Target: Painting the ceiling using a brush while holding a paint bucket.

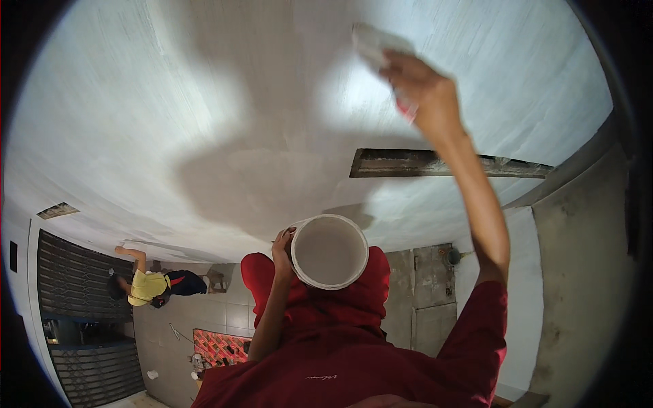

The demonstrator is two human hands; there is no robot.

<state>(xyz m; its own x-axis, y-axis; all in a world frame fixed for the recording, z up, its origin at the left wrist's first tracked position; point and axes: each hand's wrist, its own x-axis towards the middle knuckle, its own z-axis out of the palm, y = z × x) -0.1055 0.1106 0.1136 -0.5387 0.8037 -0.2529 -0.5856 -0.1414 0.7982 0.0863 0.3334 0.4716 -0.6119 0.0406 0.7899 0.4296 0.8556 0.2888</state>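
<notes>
My right hand (423, 92) is raised high on the right and closed round a paintbrush (381, 45). The brush looks wide and pale, with a bit of red showing below my palm; motion smears it. Its head is at the white-coated wall (272, 129), which shows streaky strokes. At my lap, my left hand (283, 250) grips the left rim of a white bucket (330, 251). The bucket stands upright between my knees, with a smooth greyish-white surface inside.
A dark recessed opening (394, 164) cuts the wall below my right arm. At far left, a person in a yellow top (148, 287) reaches toward the wall near a folding metal gate (81, 272). A red patterned mat (221, 345) with items lies on the tiled floor (170, 340).
</notes>
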